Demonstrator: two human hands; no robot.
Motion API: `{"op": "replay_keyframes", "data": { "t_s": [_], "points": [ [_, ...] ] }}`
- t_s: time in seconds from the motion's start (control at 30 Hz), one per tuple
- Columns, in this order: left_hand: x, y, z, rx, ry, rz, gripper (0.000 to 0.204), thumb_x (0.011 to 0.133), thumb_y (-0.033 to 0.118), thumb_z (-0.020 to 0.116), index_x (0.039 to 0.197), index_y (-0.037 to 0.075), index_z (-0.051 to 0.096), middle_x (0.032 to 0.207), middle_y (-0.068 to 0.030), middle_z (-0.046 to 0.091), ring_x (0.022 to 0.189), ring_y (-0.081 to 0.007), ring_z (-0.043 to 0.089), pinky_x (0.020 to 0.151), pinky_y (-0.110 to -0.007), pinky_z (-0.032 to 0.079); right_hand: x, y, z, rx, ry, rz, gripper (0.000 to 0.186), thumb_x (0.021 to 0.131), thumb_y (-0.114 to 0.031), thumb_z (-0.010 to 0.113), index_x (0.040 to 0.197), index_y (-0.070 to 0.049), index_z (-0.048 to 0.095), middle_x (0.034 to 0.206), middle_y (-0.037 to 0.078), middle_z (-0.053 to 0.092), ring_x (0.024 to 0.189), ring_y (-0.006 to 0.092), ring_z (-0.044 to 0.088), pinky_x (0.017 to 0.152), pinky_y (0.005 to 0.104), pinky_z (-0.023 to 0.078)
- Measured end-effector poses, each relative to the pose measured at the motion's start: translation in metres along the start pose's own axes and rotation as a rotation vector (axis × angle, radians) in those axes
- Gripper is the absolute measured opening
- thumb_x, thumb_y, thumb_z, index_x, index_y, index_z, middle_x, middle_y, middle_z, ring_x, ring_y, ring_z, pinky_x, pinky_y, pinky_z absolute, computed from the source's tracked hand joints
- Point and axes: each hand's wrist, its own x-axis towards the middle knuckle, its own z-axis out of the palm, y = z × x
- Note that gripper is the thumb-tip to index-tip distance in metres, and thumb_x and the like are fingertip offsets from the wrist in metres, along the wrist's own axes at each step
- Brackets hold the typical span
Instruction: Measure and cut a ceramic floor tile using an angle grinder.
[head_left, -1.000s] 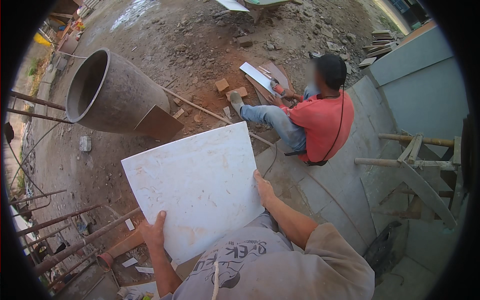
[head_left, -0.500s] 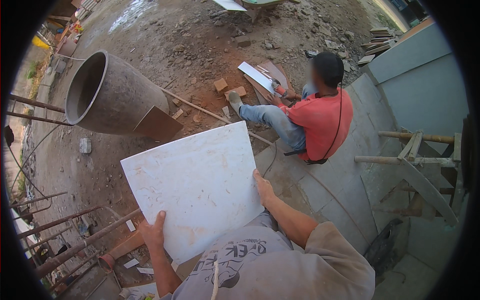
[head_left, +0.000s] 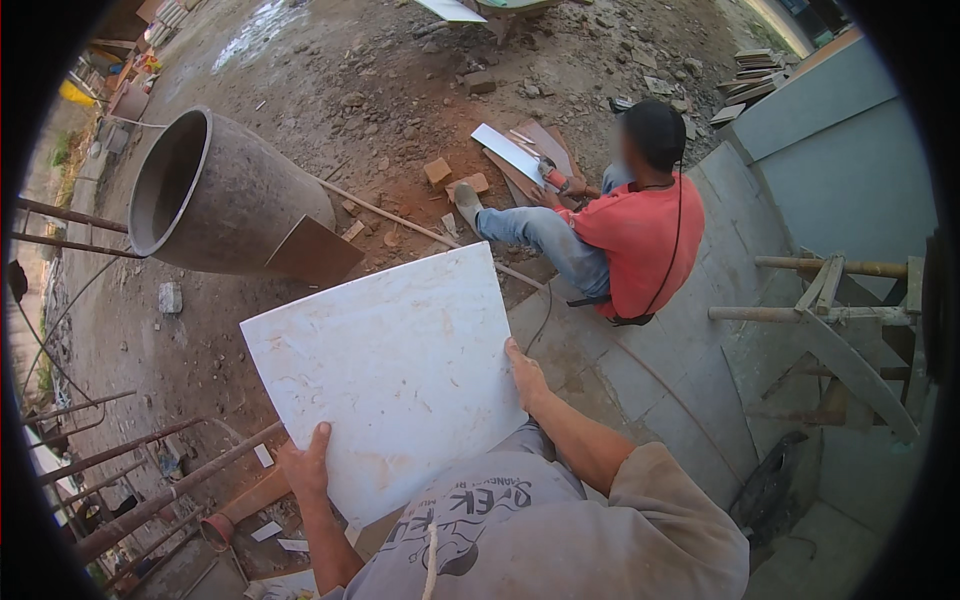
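Apparently just two side grips on a broad tile

White square flat tile (head_left: 385, 385), face smeared with reddish-brown dirt, held out before the torso in a grey printed shirt (head_left: 580, 535). Left hand (head_left: 305, 465) curled partway round its left edge, toward the near corner; right hand (head_left: 526, 378) likewise on the right edge. Thumbs show; fingers hidden underneath, so firmness of hold cannot be told. No hand at the far edge: a loosened thumb could let it dip, and loose dirt might help it slip. Rusty metal bars (head_left: 185, 487) at left: swinging that way could chip a corner. Co-worker in a red long-sleeved shirt (head_left: 650, 235), low beyond the right corner, handling a red handheld tool (head_left: 553, 177); a careless turn risks a knock.
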Motion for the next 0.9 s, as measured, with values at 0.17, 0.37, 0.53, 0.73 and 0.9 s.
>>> {"op": "replay_keyframes", "data": {
  "t_s": [0.17,0.37,0.53,0.73,0.9],
  "points": [
    [0.002,-0.006,-0.002,0.037,0.001,0.025,0.041,0.085,0.026,0.074,0.108,-0.007,0.068,0.1,-0.0138,0.07,0.09,-0.0194,0.064,0.083,-0.033,0.049,-0.004,-0.005,0.0,0.021,-0.008,-0.008,0.086,0.091,-0.069,0.038,0.128,0.007,0.056,0.122,0.02,0.06,0.106,0.0263,0.056,0.094,0.0374,0.042],
    [0.002,-0.008,-0.004,0.017,-0.007,0.008,0.042,0.084,0.027,0.074,0.108,-0.007,0.068,0.1,-0.0134,0.071,0.091,-0.0192,0.064,0.083,-0.033,0.049,-0.013,-0.014,0.003,0.017,-0.009,-0.012,0.083,0.093,-0.067,0.038,0.131,0.005,0.054,0.127,0.018,0.059,0.107,0.0263,0.056,0.095,0.037,0.042],
    [0.001,-0.006,-0.004,0.036,0.01,-0.011,0.041,0.084,0.026,0.076,0.107,-0.006,0.069,0.099,-0.0125,0.071,0.09,-0.0185,0.064,0.082,-0.032,0.049,-0.012,-0.012,0.003,0.031,-0.018,-0.004,0.082,0.093,-0.065,0.039,0.131,0.006,0.054,0.126,0.019,0.059,0.107,0.0266,0.057,0.095,0.0364,0.042],
    [0.0,-0.013,-0.006,0.03,0.008,0.007,0.04,0.084,0.026,0.075,0.107,-0.006,0.069,0.099,-0.0123,0.071,0.089,-0.0183,0.064,0.082,-0.032,0.049,-0.005,-0.002,0.002,0.051,-0.03,-0.028,0.082,0.093,-0.065,0.039,0.128,0.008,0.055,0.124,0.02,0.06,0.107,0.027,0.057,0.094,0.0366,0.042],
    [0.001,-0.012,-0.004,0.0,-0.001,-0.003,0.04,0.084,0.026,0.075,0.107,-0.007,0.068,0.099,-0.0119,0.07,0.089,-0.0184,0.064,0.082,-0.032,0.049,-0.007,-0.003,0.002,0.032,-0.012,-0.042,0.082,0.093,-0.066,0.039,0.123,0.009,0.058,0.114,0.02,0.063,0.101,0.0272,0.057,0.092,0.0371,0.042]
  ]
}}
